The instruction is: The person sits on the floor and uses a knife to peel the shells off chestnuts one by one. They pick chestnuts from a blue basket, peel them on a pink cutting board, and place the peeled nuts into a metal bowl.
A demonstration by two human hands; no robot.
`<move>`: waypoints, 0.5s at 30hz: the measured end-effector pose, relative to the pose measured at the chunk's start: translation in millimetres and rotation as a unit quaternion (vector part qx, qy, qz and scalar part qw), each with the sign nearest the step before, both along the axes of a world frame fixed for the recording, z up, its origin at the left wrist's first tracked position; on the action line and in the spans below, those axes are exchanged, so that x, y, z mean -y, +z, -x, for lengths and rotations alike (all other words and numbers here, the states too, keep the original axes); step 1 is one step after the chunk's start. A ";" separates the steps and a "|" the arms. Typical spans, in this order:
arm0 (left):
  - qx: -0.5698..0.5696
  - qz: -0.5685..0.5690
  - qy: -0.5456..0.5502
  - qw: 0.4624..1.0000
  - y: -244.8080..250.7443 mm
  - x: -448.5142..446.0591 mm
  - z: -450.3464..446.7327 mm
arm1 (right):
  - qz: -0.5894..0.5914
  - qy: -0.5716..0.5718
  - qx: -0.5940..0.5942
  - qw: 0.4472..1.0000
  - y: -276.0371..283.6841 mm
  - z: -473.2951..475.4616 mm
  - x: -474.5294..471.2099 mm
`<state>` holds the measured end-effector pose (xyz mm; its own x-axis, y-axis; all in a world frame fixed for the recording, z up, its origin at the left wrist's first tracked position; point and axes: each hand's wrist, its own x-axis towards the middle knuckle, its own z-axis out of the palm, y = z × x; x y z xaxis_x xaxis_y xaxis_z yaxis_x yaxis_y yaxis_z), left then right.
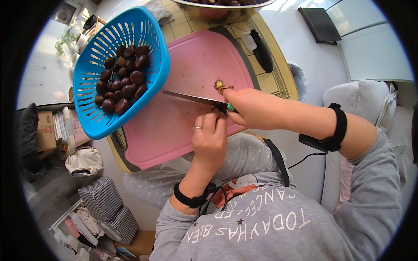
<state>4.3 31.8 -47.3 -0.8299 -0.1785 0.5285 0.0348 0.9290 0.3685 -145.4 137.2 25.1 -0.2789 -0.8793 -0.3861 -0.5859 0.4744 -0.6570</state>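
My right hand (245, 107) grips a kitchen knife (192, 98) by its green handle, the blade pointing left across a pink cutting board (156, 133). Just below the blade, my left hand (210, 137) has its fingers bent together around a small dark chestnut, mostly hidden by the fingertips and the knife. Several brown cut pieces (220, 86) lie on the board beyond my right hand; one shows a pale middle. To the left, a blue plastic basket (161, 62) holds many whole dark brown chestnuts (125, 81) and overlaps the board.
A metal bowl (225, 6) with more chestnuts stands at the far edge. On the tiled-pattern table, a black-handled tool (261, 51) lies right of the board. A bin with a clear plastic liner (296, 78) stands beyond the table's right edge. A cable (307, 159) hangs by my right arm.
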 end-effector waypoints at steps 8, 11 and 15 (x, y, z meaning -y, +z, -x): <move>0.003 0.012 0.055 0.998 1.4 -15.3 0.7 | 0.031 0.006 -0.013 0.999 3.4 -4.0 -5.2; -0.007 0.007 0.064 0.998 0.5 -17.4 1.4 | -0.004 -0.006 -0.011 1.000 7.6 -6.1 -19.4; -0.034 -0.034 0.046 0.998 -1.3 -13.6 2.5 | -0.012 -0.015 0.000 1.000 9.2 -8.1 -24.9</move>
<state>1.8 45.5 -48.6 -0.7710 -0.2896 0.5672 -0.0220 0.9022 0.4307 -137.4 162.1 34.3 -0.3062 -0.8607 -0.4067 -0.5713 0.5079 -0.6447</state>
